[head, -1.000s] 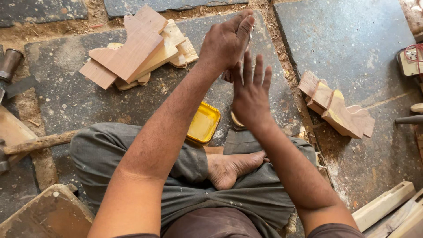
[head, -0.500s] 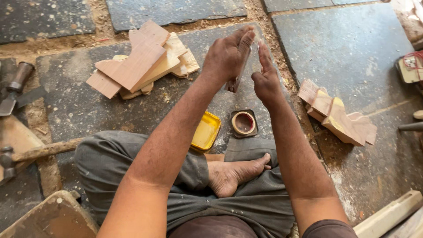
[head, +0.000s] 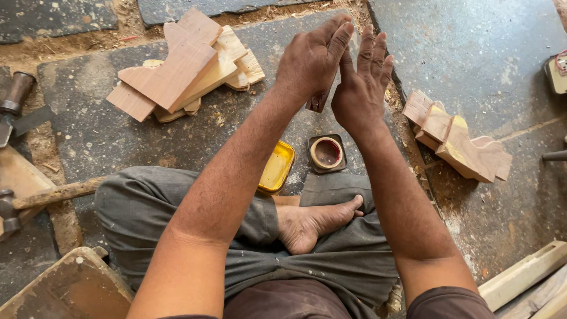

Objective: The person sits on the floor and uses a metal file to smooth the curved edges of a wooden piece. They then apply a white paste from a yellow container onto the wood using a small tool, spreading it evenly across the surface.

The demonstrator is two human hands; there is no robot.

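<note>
Two hands meet raised over the floor: the left hand (head: 310, 65) grips a small wood piece (head: 319, 100), while the right hand (head: 361, 88) lies flat and unclenched against it, perhaps steadying it. An open tin (head: 326, 152) sits just below them, within reach.

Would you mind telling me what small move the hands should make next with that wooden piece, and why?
Probably lower the right hand to the open tin, I would judge. The left hand grips a small wooden piece, and the right hand lies flat against it with fingers spread, as if rubbing something on. The tin stands uncovered just below, its yellow lid beside it.
</note>
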